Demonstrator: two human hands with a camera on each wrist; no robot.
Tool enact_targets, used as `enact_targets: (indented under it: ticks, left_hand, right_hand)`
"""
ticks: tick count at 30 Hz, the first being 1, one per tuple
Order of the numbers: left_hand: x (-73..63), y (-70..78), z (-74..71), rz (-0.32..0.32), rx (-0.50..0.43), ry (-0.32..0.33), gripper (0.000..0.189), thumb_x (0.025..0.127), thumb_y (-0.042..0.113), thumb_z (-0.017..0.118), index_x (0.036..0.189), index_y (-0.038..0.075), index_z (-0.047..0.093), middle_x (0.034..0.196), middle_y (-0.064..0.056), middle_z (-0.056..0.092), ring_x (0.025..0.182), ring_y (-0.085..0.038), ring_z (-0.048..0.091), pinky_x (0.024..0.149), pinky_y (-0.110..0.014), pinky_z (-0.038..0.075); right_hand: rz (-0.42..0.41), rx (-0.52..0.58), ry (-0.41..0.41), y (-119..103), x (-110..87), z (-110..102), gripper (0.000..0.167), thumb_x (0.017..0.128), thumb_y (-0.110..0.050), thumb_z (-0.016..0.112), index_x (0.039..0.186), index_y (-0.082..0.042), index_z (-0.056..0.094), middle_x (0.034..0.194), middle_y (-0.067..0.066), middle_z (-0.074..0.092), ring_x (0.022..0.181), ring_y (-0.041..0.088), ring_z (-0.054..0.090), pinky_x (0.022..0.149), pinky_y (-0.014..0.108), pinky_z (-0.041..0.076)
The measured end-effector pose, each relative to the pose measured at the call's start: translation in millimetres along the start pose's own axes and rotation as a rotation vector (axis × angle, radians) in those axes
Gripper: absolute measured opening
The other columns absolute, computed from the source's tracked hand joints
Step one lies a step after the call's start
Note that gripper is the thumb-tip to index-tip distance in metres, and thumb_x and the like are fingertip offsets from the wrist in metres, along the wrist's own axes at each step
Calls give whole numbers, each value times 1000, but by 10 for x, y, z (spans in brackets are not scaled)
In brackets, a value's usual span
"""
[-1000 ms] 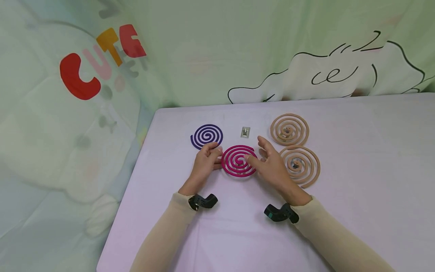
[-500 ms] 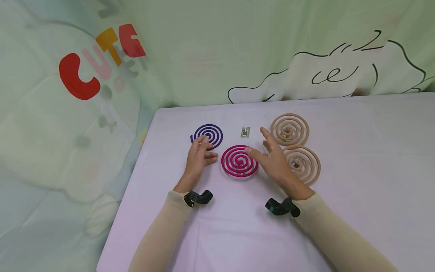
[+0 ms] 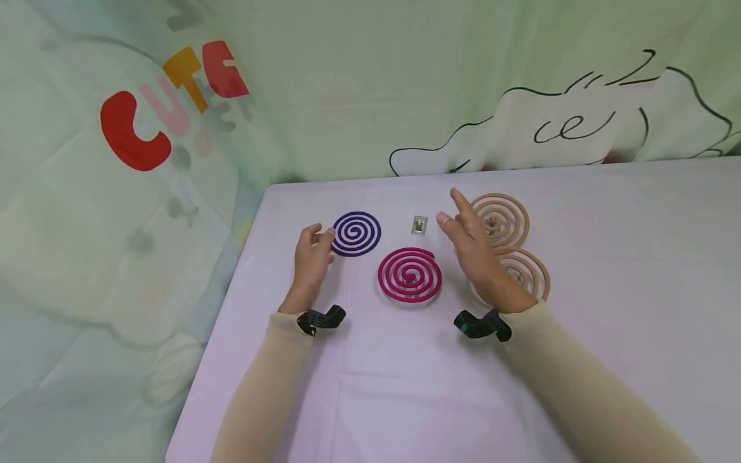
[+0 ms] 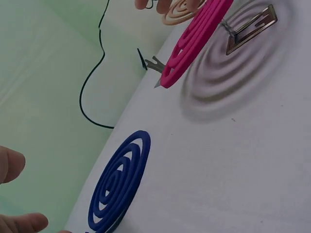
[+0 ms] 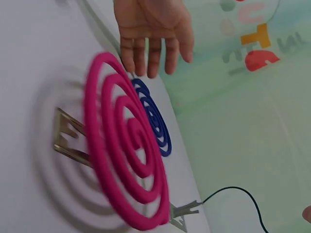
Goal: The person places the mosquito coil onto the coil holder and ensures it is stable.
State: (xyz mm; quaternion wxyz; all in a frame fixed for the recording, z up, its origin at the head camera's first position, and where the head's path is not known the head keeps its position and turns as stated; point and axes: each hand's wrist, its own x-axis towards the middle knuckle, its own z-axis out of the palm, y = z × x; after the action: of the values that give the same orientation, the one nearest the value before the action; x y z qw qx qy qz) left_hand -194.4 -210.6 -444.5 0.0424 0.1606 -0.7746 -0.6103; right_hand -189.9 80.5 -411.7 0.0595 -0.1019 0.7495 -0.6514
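A pink mosquito coil (image 3: 410, 302) sits raised on a metal stand (image 5: 60, 145) between my two hands, touched by neither. My left hand (image 3: 309, 263) is beside the left edge of a dark blue mosquito coil (image 3: 356, 255), its fingers loosely bent. Its thumb overlaps that coil's edge in the head view; whether they touch, I cannot tell. Behind the pink coil lies a bare metal stand (image 3: 419, 225). My right hand (image 3: 479, 257) has its fingers extended and holds nothing. It partly covers two tan mosquito coils, the far one (image 3: 523, 218) and the near one (image 3: 544, 276).
A white cloth covers the table (image 3: 382, 399). Behind it hangs a pale green printed curtain (image 3: 347, 83), which continues along the left side. Black wrist cameras sit on both wrists, the left camera (image 3: 321, 319) and the right camera (image 3: 483, 325).
My left hand has left the pink coil and moved left and away from me to the blue coil's edge. My right hand has withdrawn from the pink coil, rising toward the far tan coil.
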Motion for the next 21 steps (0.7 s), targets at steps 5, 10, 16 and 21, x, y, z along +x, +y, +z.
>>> enact_targets:
  ticks: [5,10,16,21]
  left_hand:
    - [84,49,-80,-55,-31,6,61,107,37,55,156,4,37,148,-19,49,131,-33,55,104,-43,54]
    - [160,99,-141,-114,-100,-16,63,108,42,53,158,8,35,156,-17,43,135,-36,53,103,-44,55]
    - [219,141,-196,-165,-132,-44,65,107,49,50,158,13,34,160,-17,38,135,-34,53,99,-44,57]
    - [246,158,-216,-188,-206,-67,71,106,53,50,160,13,30,159,-19,34,134,-37,51,102,-50,55]
  right_hand:
    - [-24,6,3,-76,218,-79,71,109,-44,39,169,-24,6,176,-1,0,159,34,14,121,68,24]
    - [26,70,-43,-154,483,-147,74,109,-49,38,169,-25,3,176,5,0,160,35,12,119,70,25]
    - [92,127,-84,-152,749,-185,80,105,-62,39,169,-28,5,176,4,3,159,41,11,121,69,23]
    - [150,106,-107,-91,899,-179,86,102,-72,36,169,-28,5,175,8,6,157,40,20,121,64,28]
